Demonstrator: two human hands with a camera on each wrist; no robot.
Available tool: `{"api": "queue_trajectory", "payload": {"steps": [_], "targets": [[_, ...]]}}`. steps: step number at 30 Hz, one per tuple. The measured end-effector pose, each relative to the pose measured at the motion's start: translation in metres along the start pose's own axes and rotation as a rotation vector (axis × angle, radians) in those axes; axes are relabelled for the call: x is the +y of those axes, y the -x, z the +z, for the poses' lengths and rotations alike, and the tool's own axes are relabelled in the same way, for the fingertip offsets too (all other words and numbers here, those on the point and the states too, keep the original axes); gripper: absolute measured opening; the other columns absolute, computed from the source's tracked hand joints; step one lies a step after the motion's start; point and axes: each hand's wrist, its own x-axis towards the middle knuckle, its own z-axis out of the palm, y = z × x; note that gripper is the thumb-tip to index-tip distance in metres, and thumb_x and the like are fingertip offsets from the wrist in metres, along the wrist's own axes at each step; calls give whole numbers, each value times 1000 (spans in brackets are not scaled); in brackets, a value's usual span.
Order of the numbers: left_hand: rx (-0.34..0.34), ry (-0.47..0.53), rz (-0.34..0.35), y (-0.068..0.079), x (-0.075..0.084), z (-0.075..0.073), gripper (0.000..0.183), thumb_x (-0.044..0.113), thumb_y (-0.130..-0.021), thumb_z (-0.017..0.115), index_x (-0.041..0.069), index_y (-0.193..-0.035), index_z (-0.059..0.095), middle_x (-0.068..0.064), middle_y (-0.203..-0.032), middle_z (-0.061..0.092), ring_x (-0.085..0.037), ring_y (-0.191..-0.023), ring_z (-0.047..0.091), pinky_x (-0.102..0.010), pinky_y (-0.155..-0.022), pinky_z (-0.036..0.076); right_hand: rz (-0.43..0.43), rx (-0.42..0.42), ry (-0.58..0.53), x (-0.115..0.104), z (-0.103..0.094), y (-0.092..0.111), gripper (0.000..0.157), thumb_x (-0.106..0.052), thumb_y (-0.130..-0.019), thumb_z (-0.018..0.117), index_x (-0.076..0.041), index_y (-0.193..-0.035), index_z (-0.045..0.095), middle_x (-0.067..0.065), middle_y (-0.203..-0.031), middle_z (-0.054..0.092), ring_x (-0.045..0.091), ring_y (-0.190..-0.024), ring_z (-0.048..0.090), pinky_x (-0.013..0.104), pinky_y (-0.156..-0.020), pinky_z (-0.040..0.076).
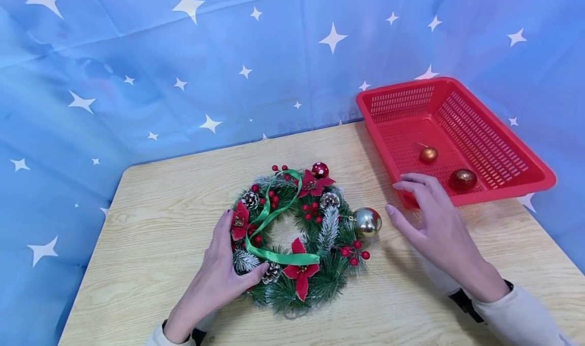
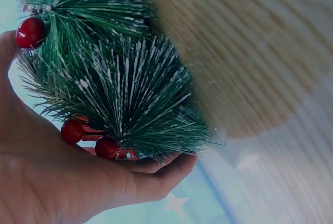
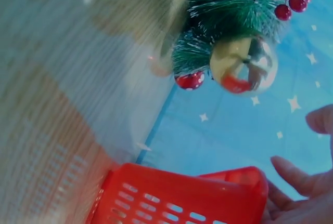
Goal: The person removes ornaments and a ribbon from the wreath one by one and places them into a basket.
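A green Christmas wreath point(image 1: 329, 280) lies on the table, with red flowers, berries, pinecones and a loop of green ribbon point(image 1: 292, 258). My left hand point(image 1: 215, 270) grips its left side, thumb over the top near a pinecone; in the left wrist view, fingers point(image 2: 171, 177) curl round the needles. A shiny gold bauble point(image 1: 367, 222) sits at the wreath's right edge, and a spotted red bauble point(image 1: 320, 170) at its upper right. My right hand point(image 1: 434, 229) is apart from the bauble, fingers spread and holding nothing, just in front of the red basket's near corner.
The red plastic basket point(image 1: 388, 143) stands at the right back of the wooden table point(image 1: 151, 224). Inside lie a small gold bauble point(image 1: 428, 155) and a larger dark copper bauble point(image 1: 463, 179). A blue cloth with white stars point(image 1: 256, 46) hangs behind.
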Motion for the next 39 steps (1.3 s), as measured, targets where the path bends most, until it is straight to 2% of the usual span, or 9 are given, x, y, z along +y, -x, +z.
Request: {"api": "queue_trajectory", "payload": {"steps": [5, 10, 17, 23, 25, 29, 32, 35, 39], "targets": [[5, 1, 31, -2, -2, -1, 129, 48, -87, 90, 16, -176, 2, -17, -179, 13, -49, -156, 31, -85, -107, 32, 8, -9, -5, -3, 2, 1, 53, -21, -93, 86, -7, -140, 66, 10, -151, 56, 31, -134, 55, 28, -96, 45], [1, -3, 41, -3, -3, -2, 129, 46, -87, 91, 14, -176, 3, -16, -179, 12, -50, -155, 32, -87, -106, 31, -4, -28, -1, -5, 3, 1, 54, -21, -92, 86, -7, -140, 66, 10, -151, 56, 30, -132, 56, 40, -89, 52], [-12, 2, 10, -3, -2, -2, 130, 48, -87, 90, 17, -176, 1, -17, -180, 11, -46, -159, 26, -88, -108, 27, -59, -43, -31, -1, 4, -3, 52, -21, -93, 86, -6, -139, 68, 9, -150, 57, 28, -134, 55, 21, -101, 40], [-18, 17, 9, -3, -1, -2, 128, 47, -88, 89, 18, -176, 1, -14, -180, 9, -43, -160, 24, -89, -107, 25, -109, -56, -57, 3, 6, -5, 52, -19, -92, 86, -5, -138, 68, 9, -150, 57, 28, -136, 54, 14, -109, 31], [-23, 19, 7, -3, -1, -2, 128, 48, -88, 89, 18, -176, 2, -14, -180, 8, -43, -160, 24, -89, -107, 25, -113, -67, -61, 3, 6, -5, 52, -18, -92, 86, -6, -139, 68, 8, -151, 57, 27, -137, 54, 17, -108, 34], [-38, 16, 1, -3, -3, -3, 128, 52, -88, 88, 17, -176, 1, -14, -180, 8, -43, -160, 23, -88, -108, 23, -107, -95, -56, 0, 6, -4, 52, -19, -93, 86, -9, -140, 68, 7, -153, 56, 27, -139, 52, 41, -106, 47], [-48, 17, 8, -4, -4, -4, 128, 53, -88, 88, 17, -176, 1, -14, -181, 8, -44, -161, 22, -87, -109, 24, -105, -112, -57, -3, 6, -4, 52, -20, -93, 86, -10, -141, 68, 6, -154, 55, 27, -140, 51, 57, -101, 50], [-58, 25, 18, -5, -6, -6, 127, 52, -89, 88, 17, -176, 1, -12, -181, 7, -44, -161, 21, -87, -110, 22, -111, -120, -64, -4, 7, -4, 51, -19, -93, 86, -11, -140, 68, 5, -154, 55, 27, -140, 52, 61, -102, 49], [-74, 39, 30, -6, -8, -8, 126, 51, -91, 87, 20, -176, 0, -12, -181, 5, -44, -162, 18, -88, -110, 19, -123, -129, -84, -5, 9, -2, 51, -19, -93, 87, -12, -140, 68, 4, -154, 55, 23, -136, 54, 54, -96, 53]]}}
